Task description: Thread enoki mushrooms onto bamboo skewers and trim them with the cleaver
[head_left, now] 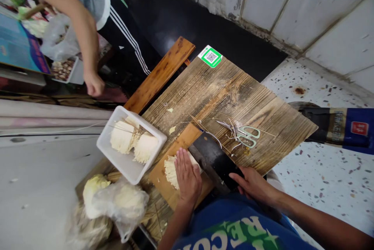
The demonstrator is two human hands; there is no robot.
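Observation:
My left hand [187, 176] lies flat, fingers together, on a stack of thin pale sheets [171, 170] resting on a small wooden cutting board [175, 152]. My right hand [253, 184] grips the handle of a dark cleaver [212, 158], whose blade sits against the right side of the stack. Both rest on a weathered wooden table [233, 94].
A white tray [130, 145] with more pale bundles stands left of the board. Plastic bags [117, 203] of pale food lie at the table's near left corner. Green-handled scissors [248, 137] and thin skewers lie on the table. Another person's arm [84, 36] hangs at upper left.

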